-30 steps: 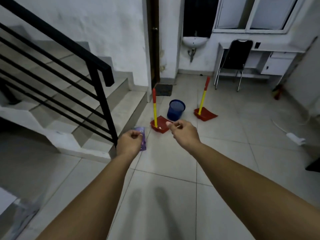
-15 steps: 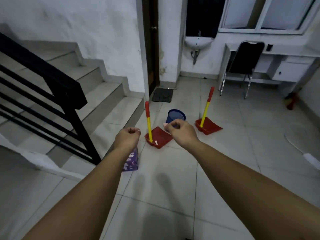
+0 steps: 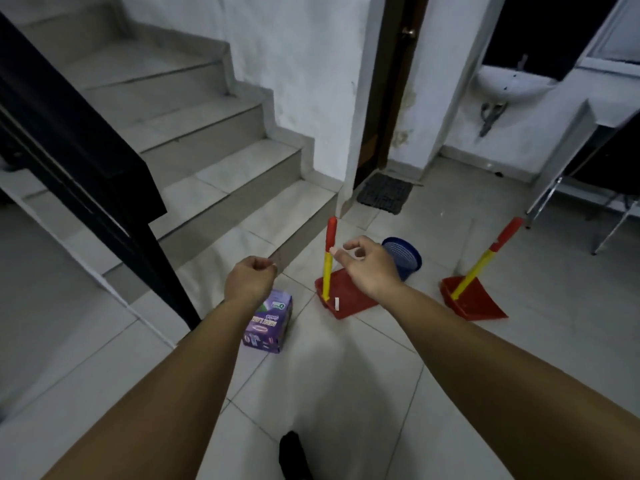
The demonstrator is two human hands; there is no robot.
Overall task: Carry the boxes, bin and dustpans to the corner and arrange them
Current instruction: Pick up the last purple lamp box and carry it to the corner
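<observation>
A purple box stands on the tiled floor at the foot of the stairs, partly behind my left wrist. My left hand hovers above it in a fist, holding nothing. A red dustpan with an upright yellow and red handle sits just right of the box. My right hand hangs over this dustpan with loosely curled fingers, its fingertips close beside the handle, not gripping it. Behind that hand is a blue bin, partly hidden. A second red dustpan lies further right.
Tiled stairs with a black railing rise on the left. A doormat lies before a dark doorway. A wall sink and a chair's metal legs are at the far right. My dark foot shows at the bottom.
I have come closer to the objects, which now look larger. Both hands stay raised; the right one has reached the near dustpan's handle and its fingers have loosened.
</observation>
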